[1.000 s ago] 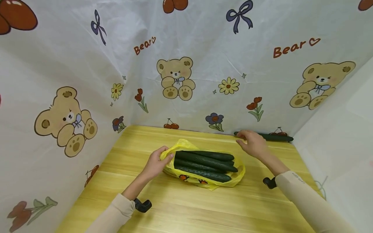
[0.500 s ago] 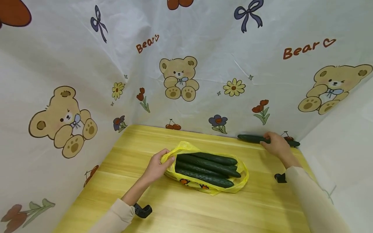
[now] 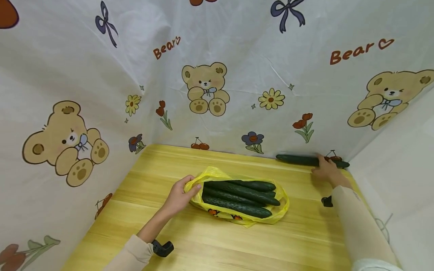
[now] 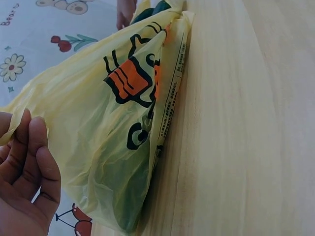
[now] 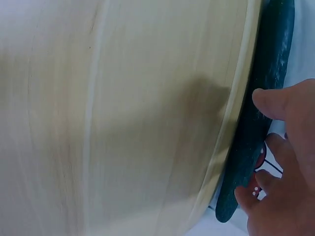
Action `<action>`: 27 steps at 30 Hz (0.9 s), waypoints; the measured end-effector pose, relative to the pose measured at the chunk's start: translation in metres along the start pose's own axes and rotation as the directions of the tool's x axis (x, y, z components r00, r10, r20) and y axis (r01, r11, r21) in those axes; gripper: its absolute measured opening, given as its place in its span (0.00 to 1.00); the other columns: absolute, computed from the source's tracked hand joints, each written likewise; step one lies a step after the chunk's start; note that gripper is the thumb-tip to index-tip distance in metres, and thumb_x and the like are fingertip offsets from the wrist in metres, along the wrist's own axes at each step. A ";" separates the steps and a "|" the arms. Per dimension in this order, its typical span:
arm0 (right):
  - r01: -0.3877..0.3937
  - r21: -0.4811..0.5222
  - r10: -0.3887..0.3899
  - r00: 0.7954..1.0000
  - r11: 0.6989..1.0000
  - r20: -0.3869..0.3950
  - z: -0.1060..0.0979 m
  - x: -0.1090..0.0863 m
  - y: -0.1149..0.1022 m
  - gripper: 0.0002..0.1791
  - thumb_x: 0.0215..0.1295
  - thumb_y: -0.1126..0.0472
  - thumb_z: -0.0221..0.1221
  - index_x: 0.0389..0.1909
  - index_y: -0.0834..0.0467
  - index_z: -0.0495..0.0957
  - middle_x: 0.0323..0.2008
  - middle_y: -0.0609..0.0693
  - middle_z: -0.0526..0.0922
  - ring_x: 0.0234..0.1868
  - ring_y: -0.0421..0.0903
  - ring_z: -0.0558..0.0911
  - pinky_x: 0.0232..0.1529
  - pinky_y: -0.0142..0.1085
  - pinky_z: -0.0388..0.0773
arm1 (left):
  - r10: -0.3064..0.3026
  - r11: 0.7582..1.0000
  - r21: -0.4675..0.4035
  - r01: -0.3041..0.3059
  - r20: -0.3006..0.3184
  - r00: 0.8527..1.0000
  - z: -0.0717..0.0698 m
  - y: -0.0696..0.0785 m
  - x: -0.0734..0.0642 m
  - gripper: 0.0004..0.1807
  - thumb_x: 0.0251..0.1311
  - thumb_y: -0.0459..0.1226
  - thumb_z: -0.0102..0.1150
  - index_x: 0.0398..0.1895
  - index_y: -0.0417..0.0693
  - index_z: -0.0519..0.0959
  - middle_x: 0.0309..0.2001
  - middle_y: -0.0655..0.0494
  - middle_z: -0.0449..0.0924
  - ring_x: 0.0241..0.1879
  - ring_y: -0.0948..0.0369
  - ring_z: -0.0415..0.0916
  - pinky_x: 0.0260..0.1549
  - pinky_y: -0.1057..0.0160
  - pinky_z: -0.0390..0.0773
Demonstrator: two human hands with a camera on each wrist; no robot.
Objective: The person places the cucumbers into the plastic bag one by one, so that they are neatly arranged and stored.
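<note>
My left hand pinches the rim of a yellow plastic bag lying on the table. Through the bag's open top, several dark green cucumbers show side by side. The left wrist view has the printed side of the bag stretched out from the fingers. At the back right, one more cucumber lies along the wall, and my right hand holds it right of its middle. In the right wrist view, the thumb is on one side of this cucumber and curled fingers are on the other.
Behind the wooden table hangs a white cloth wall printed with bears and flowers; it continues down the left. A plain white surface bounds the right side. Dark camera mounts sit at both wrists.
My right hand has moved right from the loose cucumber's left end and now holds it right of its middle. The left hand keeps its hold on the bag.
</note>
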State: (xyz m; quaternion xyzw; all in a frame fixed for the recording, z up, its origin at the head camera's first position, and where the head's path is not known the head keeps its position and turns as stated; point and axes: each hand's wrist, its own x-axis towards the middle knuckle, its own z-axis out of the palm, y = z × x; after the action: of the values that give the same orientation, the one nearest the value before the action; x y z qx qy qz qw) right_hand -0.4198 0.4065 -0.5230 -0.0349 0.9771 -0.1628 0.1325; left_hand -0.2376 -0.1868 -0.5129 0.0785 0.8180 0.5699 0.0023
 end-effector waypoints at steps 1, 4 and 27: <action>-0.002 -0.001 0.002 1.000 1.000 -0.005 0.000 0.000 0.000 0.52 0.79 0.49 0.54 0.85 0.70 0.34 0.79 0.83 0.48 0.77 0.88 0.40 0.72 0.82 0.50 | 0.001 1.000 0.003 -0.001 0.002 1.000 0.000 0.000 0.000 0.12 0.78 0.49 0.63 0.48 0.52 0.81 0.29 0.52 0.74 0.18 0.66 0.62 0.18 0.68 0.67; 0.015 -0.063 -0.018 0.998 0.998 -0.054 0.002 0.000 0.002 0.50 0.77 0.49 0.56 0.85 0.69 0.41 0.78 0.82 0.49 0.74 0.89 0.44 0.68 0.84 0.52 | 0.005 1.000 0.010 -0.005 0.003 1.000 -0.001 0.000 0.000 0.12 0.78 0.49 0.63 0.49 0.52 0.81 0.30 0.51 0.74 0.18 0.65 0.63 0.19 0.67 0.68; 0.181 -0.235 -0.204 0.976 0.955 -0.077 0.005 -0.035 0.042 0.27 0.65 0.61 0.70 0.63 0.66 0.79 0.60 0.75 0.82 0.58 0.80 0.79 0.53 0.74 0.75 | 0.026 1.000 -0.005 -0.026 0.003 1.000 0.003 0.002 -0.001 0.11 0.78 0.48 0.62 0.49 0.51 0.81 0.32 0.50 0.75 0.19 0.65 0.64 0.20 0.67 0.68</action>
State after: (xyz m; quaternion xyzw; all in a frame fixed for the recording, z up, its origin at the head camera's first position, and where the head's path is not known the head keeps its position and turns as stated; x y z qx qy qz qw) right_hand -0.3860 0.4488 -0.5327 -0.1366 0.9866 -0.0640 0.0617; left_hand -0.2361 -0.1837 -0.5123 0.0898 0.8155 0.5717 -0.0036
